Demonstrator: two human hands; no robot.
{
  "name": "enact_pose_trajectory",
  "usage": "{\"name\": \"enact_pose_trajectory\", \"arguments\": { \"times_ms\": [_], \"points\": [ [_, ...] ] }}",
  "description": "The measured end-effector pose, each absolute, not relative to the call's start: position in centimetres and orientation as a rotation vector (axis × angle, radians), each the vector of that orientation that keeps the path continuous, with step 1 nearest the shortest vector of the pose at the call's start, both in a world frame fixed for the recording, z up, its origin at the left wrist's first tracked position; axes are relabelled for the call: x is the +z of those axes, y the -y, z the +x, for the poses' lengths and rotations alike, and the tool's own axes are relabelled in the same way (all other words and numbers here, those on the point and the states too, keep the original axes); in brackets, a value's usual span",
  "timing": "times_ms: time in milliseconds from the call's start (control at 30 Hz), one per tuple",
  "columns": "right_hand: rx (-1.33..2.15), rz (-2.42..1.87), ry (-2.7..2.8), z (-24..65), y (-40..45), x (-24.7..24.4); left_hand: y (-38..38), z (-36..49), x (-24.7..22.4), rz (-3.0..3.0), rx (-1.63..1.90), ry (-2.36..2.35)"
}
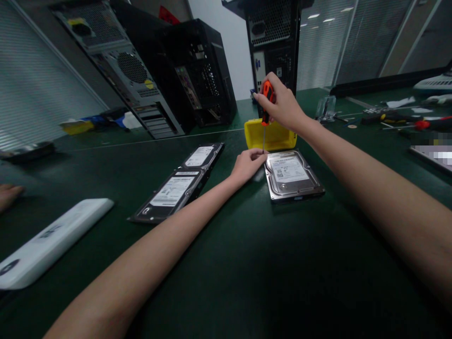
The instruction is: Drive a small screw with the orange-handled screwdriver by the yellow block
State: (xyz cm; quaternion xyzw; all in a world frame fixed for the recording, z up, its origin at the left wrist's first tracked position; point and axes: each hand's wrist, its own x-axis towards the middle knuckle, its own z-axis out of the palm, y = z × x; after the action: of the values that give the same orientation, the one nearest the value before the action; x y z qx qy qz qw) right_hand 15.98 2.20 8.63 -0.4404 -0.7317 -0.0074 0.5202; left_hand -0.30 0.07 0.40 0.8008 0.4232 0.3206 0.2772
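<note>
Gripping an orange-handled screwdriver [267,101] upright, the right hand [282,106] is seemingly working a corner screw on the silver hard drive [292,175] before the yellow tray [271,135], left fingers [256,157] pinching its shaft steady.

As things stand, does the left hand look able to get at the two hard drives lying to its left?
Probably yes. The left hand rests at the corner of the right-hand hard drive, steadying the screwdriver tip. The two hard drives lie beside it on open green mat, nothing between; it would need to let go first.
</note>
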Motion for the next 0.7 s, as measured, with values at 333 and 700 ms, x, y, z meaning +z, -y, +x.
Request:
{"name": "enact_pose_trajectory", "arguments": {
  "times_ms": [333,700],
  "points": [
    [-0.02,-1.073,1.759,16.03,-2.13,8.63,-0.29,-0.34,0.22,2.14,0.866,-1.116],
    [-0.003,-1.054,1.741,16.05,-2.43,8.57,-0.28,-0.32,0.19,2.122,0.869,-1.12]
  ]
}}
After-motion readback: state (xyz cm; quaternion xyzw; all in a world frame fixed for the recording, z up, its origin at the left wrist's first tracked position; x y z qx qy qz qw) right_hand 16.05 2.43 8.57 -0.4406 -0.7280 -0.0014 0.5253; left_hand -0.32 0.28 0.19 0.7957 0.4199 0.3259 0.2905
